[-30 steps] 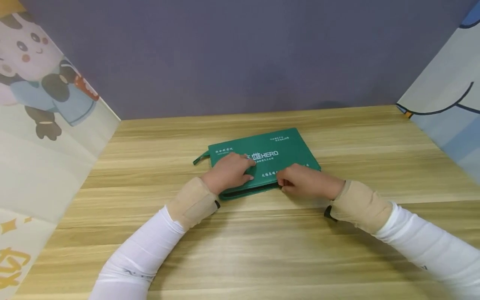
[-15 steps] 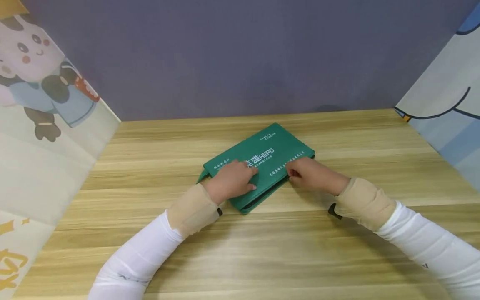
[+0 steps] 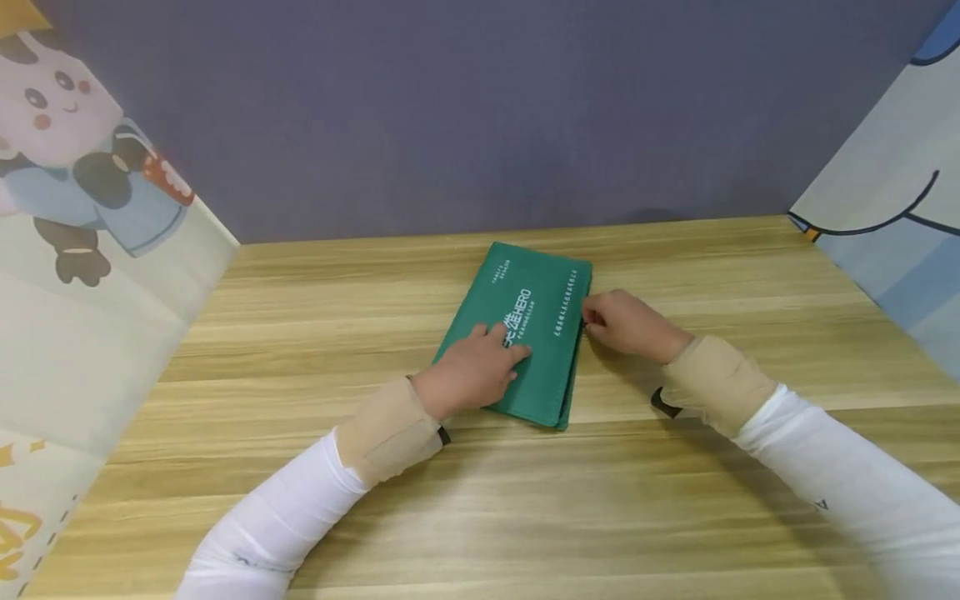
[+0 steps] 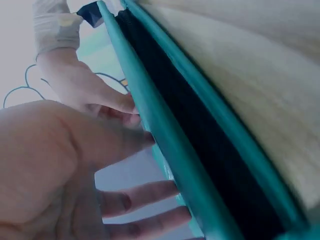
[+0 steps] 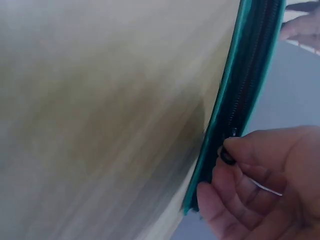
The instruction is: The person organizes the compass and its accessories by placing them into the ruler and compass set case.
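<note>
A green zip document bag [image 3: 546, 367] printed with white characters and "HERO" lies slantwise on the wooden table. My left hand [image 3: 472, 371] rests on its top, fingers spread over the lettering. At the bag's right edge, my right hand [image 3: 630, 323] pinches the small dark zipper pull [image 5: 227, 156] between thumb and curled fingers. Zipper teeth [image 5: 245, 90] run along the edge from the slider in the right wrist view. A dark gap [image 4: 175, 115] between the bag's two green edges shows in the left wrist view. The bag's contents are hidden.
The wooden table [image 3: 480, 517] meets a grey-purple panel [image 3: 480, 117] behind the bag. Walls with cartoon prints stand at the left [image 3: 97, 167] and right [image 3: 892, 183].
The bag has turned counterclockwise beneath my left hand, its zipped edge swinging from the front to the right. My right hand has shifted slightly right and away from me, still at that edge.
</note>
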The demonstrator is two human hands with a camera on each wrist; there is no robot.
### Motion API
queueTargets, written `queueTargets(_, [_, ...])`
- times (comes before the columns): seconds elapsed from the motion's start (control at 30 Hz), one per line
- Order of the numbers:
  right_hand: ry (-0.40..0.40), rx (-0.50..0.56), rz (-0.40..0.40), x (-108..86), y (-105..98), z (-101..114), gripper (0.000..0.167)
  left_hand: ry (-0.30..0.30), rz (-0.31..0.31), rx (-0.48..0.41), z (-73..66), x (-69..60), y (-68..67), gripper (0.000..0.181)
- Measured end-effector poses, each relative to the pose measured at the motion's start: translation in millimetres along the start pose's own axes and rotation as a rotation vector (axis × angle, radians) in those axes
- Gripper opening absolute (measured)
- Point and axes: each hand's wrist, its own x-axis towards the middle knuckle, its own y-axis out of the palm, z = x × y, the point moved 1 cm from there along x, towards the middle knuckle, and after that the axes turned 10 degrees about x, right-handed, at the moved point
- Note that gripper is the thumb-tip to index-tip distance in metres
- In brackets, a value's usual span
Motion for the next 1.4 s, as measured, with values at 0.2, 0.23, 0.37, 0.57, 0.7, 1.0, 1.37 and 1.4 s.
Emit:
queueTargets(0.2, [0.026,0.020,-0.048,11.3,-3.6,-14.7,0.014,0.080,-0.021,0.045,0.7,1.3,-2.3,0.050])
queueTargets(0.23, [0.033,0.024,-0.051,13.0,-4.3,-16.1,0.014,0.084,-0.026,0.049,1.0,2.1,-2.6,0.048])
queueTargets(0.37, [0.060,0.041,-0.040,19.6,-5.6,-18.9,0.013,0.078,-0.045,0.068,2.5,4.8,-3.1,0.040])
queueTargets(0.57, [0.046,0.081,-0.033,28.1,-4.1,-23.2,0.013,0.065,-0.090,0.039,4.5,5.9,-3.3,0.036])
queueTargets(0.7, [0.033,0.083,-0.050,33.4,-2.0,-24.2,0.011,0.067,-0.137,0.014,6.0,6.6,-2.8,0.036])
queueTargets(1.0, [0.065,0.049,-0.056,38.5,1.1,-17.8,0.008,0.042,-0.121,-0.003,8.2,8.7,-2.6,0.037])
queueTargets(1.37, [0.106,-0.057,-0.033,41.5,3.4,-9.7,0.011,0.064,-0.064,-0.108,29.1,26.8,-4.7,0.046])
queueTargets(1.4, [0.106,-0.058,-0.032,41.3,3.6,-9.2,0.011,0.062,-0.051,-0.108,30.1,27.2,-4.6,0.047])
